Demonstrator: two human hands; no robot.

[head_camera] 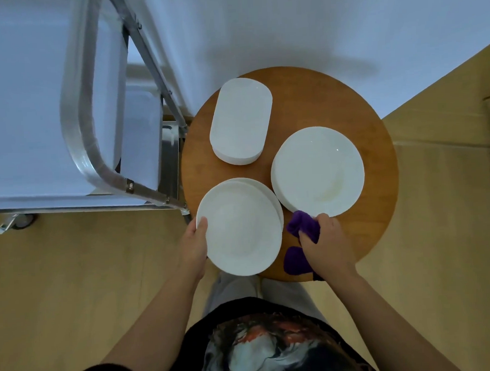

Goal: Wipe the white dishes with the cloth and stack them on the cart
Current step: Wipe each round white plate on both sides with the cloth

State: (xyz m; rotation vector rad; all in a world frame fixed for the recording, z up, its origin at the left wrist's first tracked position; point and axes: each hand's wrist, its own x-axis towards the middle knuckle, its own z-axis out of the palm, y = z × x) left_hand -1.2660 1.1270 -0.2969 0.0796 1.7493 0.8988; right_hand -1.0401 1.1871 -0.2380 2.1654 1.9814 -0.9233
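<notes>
Left hand (194, 244) grips round glossy plate (240, 228) — right hand (326, 243) clutches plush purple cloth (302, 227).

Left hand (195, 244) thumb hooked over rim; right hand (325, 242) fingers curled, gripping.

The round tabletop (372, 139) is smooth, matt brown wood. On it, the white dishes (318, 171) look glazed and faintly glossy; beside them the purple cloth (302, 226) is soft and fuzzy. Left of the tabletop, the cart (88, 142) is shiny metal.
</notes>
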